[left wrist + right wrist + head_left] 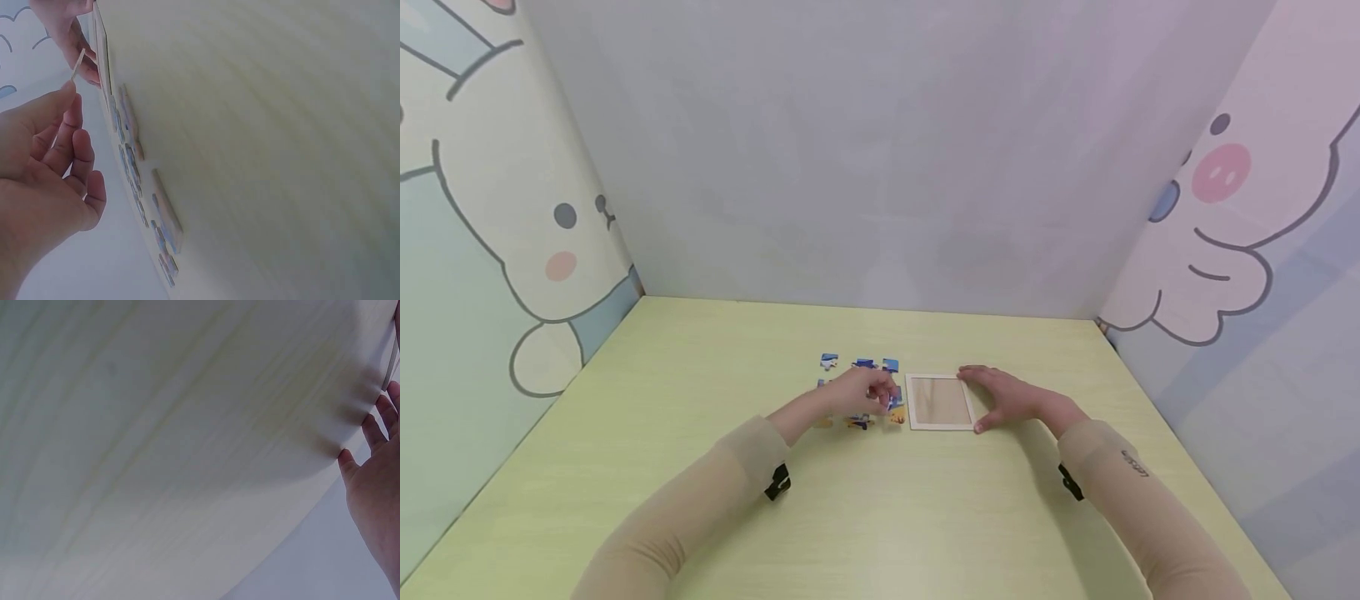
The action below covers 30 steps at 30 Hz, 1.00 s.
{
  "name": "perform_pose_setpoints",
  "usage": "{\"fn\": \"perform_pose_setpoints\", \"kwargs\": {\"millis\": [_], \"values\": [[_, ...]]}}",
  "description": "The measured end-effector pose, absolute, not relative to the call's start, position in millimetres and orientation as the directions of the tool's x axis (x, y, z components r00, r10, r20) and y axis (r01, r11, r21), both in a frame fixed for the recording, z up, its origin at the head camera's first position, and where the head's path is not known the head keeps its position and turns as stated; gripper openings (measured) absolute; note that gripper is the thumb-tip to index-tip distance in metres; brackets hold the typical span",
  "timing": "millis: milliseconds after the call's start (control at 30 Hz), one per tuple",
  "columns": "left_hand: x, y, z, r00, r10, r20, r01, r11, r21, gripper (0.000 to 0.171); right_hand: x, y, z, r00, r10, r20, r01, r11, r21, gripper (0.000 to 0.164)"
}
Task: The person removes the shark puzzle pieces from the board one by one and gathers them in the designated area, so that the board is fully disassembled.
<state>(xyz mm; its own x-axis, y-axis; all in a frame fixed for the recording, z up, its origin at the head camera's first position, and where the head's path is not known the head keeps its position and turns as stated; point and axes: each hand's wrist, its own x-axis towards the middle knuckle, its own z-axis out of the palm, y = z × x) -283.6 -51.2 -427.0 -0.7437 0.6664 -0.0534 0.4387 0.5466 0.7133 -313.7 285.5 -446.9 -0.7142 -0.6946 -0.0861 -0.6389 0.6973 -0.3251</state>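
My left hand (856,392) is over a group of jigsaw pieces, its thumb and forefinger pinching one thin jigsaw piece (79,62). That piece appears edge-on in the left wrist view, raised off the table, so its picture is hidden. To the right lies a flat white puzzle frame (942,427) with a plain tan base. My right hand (1013,397) spreads its fingers and thumb along the frame's right side, fingertips at the far corner and thumb at the near one. In the right wrist view its fingers (374,432) reach down to the tabletop.
Several blue and yellow jigsaw pieces lie left of the frame, among them a blue one (891,365) at the back and a yellow one (897,415) in front. The pale yellow table (880,517) meets a grey wall (865,167) behind and cartoon-printed panels at both sides.
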Motion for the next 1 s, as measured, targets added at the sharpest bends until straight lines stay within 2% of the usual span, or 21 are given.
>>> {"fn": "perform_pose_setpoints", "kwargs": {"millis": [300,667,1000], "values": [[-279,-53,-435,-0.735,0.677,-0.047,0.469,0.556,0.686,0.019,-310,283,-444,-0.711,-0.697,-0.098,-0.635,0.695,-0.338,0.102],[-285,-53,-432,-0.750,0.660,-0.042,0.547,0.655,0.520,0.022,-311,282,-442,-0.703,-0.703,-0.107,-0.634,0.688,-0.353,0.101],[-291,-78,-395,-0.805,0.589,0.065,0.531,0.668,0.522,0.026,-317,284,-441,-0.713,-0.690,-0.126,-0.601,0.693,-0.397,0.101]]}}
